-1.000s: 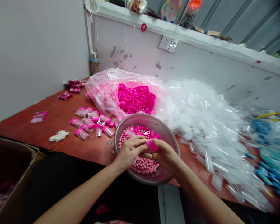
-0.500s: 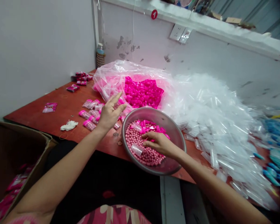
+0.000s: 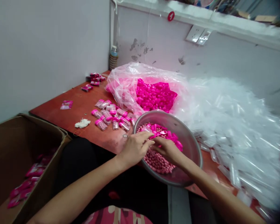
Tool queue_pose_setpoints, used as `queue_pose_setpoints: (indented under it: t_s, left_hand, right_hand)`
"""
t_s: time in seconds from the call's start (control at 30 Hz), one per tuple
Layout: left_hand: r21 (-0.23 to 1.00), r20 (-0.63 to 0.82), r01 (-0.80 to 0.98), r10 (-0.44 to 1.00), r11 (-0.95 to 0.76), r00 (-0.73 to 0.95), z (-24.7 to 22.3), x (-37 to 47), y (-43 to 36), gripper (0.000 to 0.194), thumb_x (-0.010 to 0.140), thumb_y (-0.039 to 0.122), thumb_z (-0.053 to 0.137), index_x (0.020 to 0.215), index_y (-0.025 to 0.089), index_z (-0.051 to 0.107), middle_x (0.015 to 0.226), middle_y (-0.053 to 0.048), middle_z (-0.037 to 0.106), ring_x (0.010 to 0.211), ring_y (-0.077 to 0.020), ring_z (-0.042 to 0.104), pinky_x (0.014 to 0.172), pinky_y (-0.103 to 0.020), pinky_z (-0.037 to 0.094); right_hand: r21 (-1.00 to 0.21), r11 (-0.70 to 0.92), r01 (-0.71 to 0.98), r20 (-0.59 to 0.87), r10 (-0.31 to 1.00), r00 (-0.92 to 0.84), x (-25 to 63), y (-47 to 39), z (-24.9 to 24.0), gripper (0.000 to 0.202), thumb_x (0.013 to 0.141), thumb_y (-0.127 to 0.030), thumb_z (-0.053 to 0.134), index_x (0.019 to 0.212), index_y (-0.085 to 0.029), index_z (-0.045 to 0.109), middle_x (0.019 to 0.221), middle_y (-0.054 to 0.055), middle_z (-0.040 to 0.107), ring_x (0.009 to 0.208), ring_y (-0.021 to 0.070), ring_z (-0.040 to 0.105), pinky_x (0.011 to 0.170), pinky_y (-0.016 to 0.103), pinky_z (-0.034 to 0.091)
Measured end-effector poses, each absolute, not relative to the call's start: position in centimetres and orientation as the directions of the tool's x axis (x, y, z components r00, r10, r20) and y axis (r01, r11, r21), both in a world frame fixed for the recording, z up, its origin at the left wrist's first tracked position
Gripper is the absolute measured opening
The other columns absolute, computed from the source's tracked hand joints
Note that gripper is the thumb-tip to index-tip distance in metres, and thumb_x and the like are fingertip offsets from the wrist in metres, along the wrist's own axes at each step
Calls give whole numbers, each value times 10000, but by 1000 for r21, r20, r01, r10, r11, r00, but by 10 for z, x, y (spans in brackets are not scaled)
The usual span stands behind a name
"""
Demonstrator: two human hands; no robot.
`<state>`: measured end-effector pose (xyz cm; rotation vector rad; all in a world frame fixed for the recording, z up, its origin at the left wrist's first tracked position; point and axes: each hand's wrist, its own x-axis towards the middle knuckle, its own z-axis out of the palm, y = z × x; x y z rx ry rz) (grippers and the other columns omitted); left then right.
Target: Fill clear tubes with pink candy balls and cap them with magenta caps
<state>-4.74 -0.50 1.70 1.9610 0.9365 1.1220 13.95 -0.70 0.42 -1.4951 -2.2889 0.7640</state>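
1. Reddish-brown and scuffed, the tabletop (image 3: 84, 107) ran from a pale wall on the left to a marked white wall at the far side, with a double socket (image 3: 199, 33) high on it.
2. At the near edge sat a metal bowl (image 3: 189, 141), holding pink beads (image 3: 160, 161) and a few pink caps (image 3: 171, 137).
3. Both hands met over the bowl's left half: the left hand (image 3: 135, 147) was curled with its fingertips pinched on something small, and the right hand (image 3: 168, 149) was bent toward it, fingers touching the same spot. What they gripped was too hidden to name.
4. Just left of the bowl lay a cluster of filled vials (image 3: 110, 115) with pink caps, and near those a crumpled white scrap (image 3: 82, 123).
5. Behind the bowl a clear plastic bag (image 3: 126, 84) lay open on a heap of bright pink caps (image 3: 155, 96).
6. To the right spread a large pile of empty clear tubes (image 3: 235, 112).
7. A cardboard box (image 3: 18, 146) stood at the near left, pink packets (image 3: 25, 183) in its bottom.
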Motion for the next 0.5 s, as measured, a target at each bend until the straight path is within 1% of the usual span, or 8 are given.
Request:
queue_pose_setpoints:
  t_s: [0.07,0.1,0.17,0.23,0.3,0.4,0.43,0.5]
  left_hand:
    - [835,351,288,856,-469,379,18,-44,-9,227,815,262,549,1015,169,604,938,-60,672,864,-183,624,780,-284,472]
    - [846,330,290,866,-447,375,18,-42,-10,228,799,284,571,994,169,600,915,-55,668,837,-183,625,750,-277,475]
    - [876,310,258,885,-407,347,20,-37,-12,205,771,295,604,931,167,600,878,-44,659,799,-173,621,713,-257,471]
    - [906,296,212,906,-367,304,22,-31,-11,156,749,278,624,857,167,608,830,-26,653,758,-157,612,691,-243,462]
    - [942,240,163,927,-294,287,22,-27,-9,127,725,262,639,804,166,618,764,-9,648,698,-141,602,655,-233,453]
    - [983,119,94,940,-157,320,20,-23,-4,130,694,249,649,781,154,628,709,-6,643,629,-130,592,601,-226,444]
    - [987,99,84,938,-134,332,19,-22,-3,130,690,245,647,778,150,632,701,-8,643,625,-130,592,596,-225,442]
    - [987,100,85,931,-138,351,17,-20,-3,121,688,238,639,766,146,643,683,-10,641,627,-130,591,599,-226,438]
  right_hand:
    - [-874,63,481,-37,980,-196,142,-10,10,203,797,-378,571,865,-188,552,818,17,574,741,154,576,679,322,521]
    - [-951,-33,309,-71,991,-113,142,-13,13,224,769,-399,604,843,-196,543,809,0,556,723,141,567,664,319,528]
    - [-989,-136,57,-138,990,-31,141,-20,19,251,723,-408,656,800,-204,531,800,-23,530,701,117,554,657,310,536]
    - [-986,-162,-38,-162,987,-6,139,-27,22,256,715,-406,668,780,-205,525,807,-23,530,702,113,561,657,300,539]
    - [-991,-132,3,-132,991,-17,139,-34,23,249,739,-416,643,822,-209,531,845,-3,551,747,137,588,670,306,543]
    - [-942,65,331,35,995,-98,145,-41,22,303,754,-414,625,963,-214,535,915,38,598,818,181,614,713,325,536]
    - [-864,167,475,110,983,-147,149,-43,22,334,754,-406,625,1008,-209,532,944,53,611,835,192,617,729,329,530]
    - [-604,360,711,232,933,-275,156,-46,23,368,770,-385,607,1077,-200,523,999,79,629,871,210,622,750,336,517]
